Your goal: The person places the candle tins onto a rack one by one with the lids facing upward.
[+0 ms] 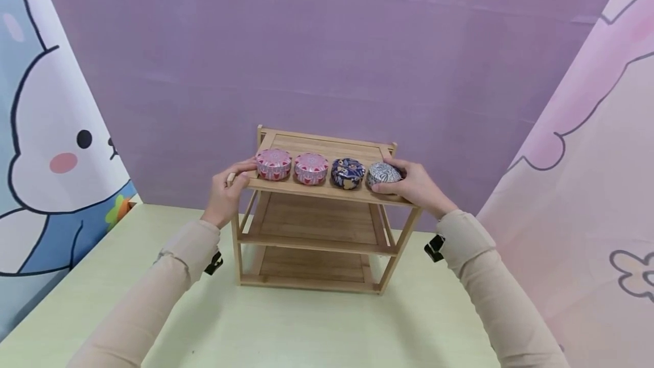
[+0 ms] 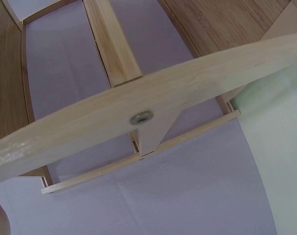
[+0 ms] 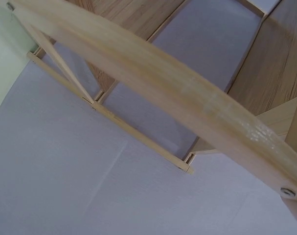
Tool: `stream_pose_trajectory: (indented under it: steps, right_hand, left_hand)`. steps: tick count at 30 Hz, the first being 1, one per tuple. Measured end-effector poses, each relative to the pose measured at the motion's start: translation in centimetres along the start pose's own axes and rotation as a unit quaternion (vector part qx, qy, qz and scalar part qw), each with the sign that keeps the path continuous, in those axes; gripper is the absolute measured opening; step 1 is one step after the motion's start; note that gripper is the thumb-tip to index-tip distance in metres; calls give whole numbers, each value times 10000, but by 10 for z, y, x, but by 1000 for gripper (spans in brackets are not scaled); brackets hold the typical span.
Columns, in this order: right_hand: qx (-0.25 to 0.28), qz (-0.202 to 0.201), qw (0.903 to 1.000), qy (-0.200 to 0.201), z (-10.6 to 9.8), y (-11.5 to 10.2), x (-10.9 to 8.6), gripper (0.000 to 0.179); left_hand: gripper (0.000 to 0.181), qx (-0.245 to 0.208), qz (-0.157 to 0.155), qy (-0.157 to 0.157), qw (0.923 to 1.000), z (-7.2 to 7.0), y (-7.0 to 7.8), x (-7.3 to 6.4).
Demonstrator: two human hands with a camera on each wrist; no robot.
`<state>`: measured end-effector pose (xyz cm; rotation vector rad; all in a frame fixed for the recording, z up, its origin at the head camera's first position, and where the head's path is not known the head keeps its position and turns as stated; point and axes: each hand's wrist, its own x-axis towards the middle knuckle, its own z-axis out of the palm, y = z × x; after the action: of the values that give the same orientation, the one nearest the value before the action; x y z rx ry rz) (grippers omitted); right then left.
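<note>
A three-tier wooden shelf rack (image 1: 317, 240) stands on the table. Along its top board sit two pink patterned round tins (image 1: 273, 164) (image 1: 311, 169), a dark blue floral tin (image 1: 348, 174) and a grey-and-white patterned tin (image 1: 383, 175). My left hand (image 1: 225, 192) grips the top board's front left corner, its fingertips right at the leftmost pink tin. At the other end, my right hand (image 1: 416, 186) holds the grey-and-white tin, thumb in front and fingers behind. The wrist views show mostly the rack's side rails (image 2: 197, 78) (image 3: 153, 83); the tins are hidden there.
The pale green tabletop (image 1: 306, 328) extends around the rack. Behind it hangs a purple cloth backdrop (image 1: 327, 61). Printed cartoon curtains (image 1: 56, 112) (image 1: 587, 197) flank both sides. The rack's middle board (image 1: 317, 217) and bottom board (image 1: 314, 266) lie beneath the top one.
</note>
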<state>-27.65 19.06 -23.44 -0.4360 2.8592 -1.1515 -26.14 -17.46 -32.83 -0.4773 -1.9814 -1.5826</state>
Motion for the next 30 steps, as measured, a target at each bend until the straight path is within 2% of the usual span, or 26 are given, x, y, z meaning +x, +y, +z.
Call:
stream_pose_trajectory:
  steps: [23,30]
  right_hand:
    - [7,55,9999,-162,-3,1,-4,91]
    - [468,-99,9988,-115,-4,4,-5,90]
  left_hand:
    - [29,68,-117,35,9999,3,0,-1]
    - [28,-60,-56,75,9999,4,-1,-1]
